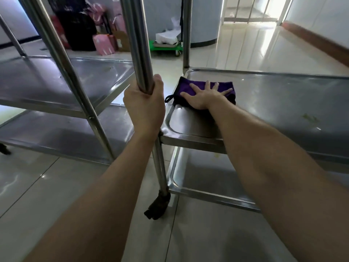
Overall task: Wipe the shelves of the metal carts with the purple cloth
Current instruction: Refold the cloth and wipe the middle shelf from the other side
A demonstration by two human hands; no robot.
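Where the view begins on the left, a second metal cart (56,82) stands with two steel shelves, its near edges slanting toward the middle and leaving a narrow strip of tiled floor (56,186) between the carts. Just right of it, the left hand (144,103) grips the corner post (140,53) of the nearer cart, fingers curled round the tube and thumb lying up along it. Below, that post ends in a dark caster (157,207) on the tiles. The middle shelf (273,103) joins the post just under the wrist, and its raised rim runs away along the left edge to a rounded far corner. The purple cloth (190,87), edged in black, lies folded on this shelf close to that far left corner, its black loop (167,98) hanging over the left rim. The right hand (204,95) presses flat on the cloth, fingers spread wide and pointing toward the far rim. To the right of the cloth the steel surface runs on to the frame edge, marked by a yellowish smear (309,117). Beneath it, the bottom shelf (204,171) shows its own raised lip.
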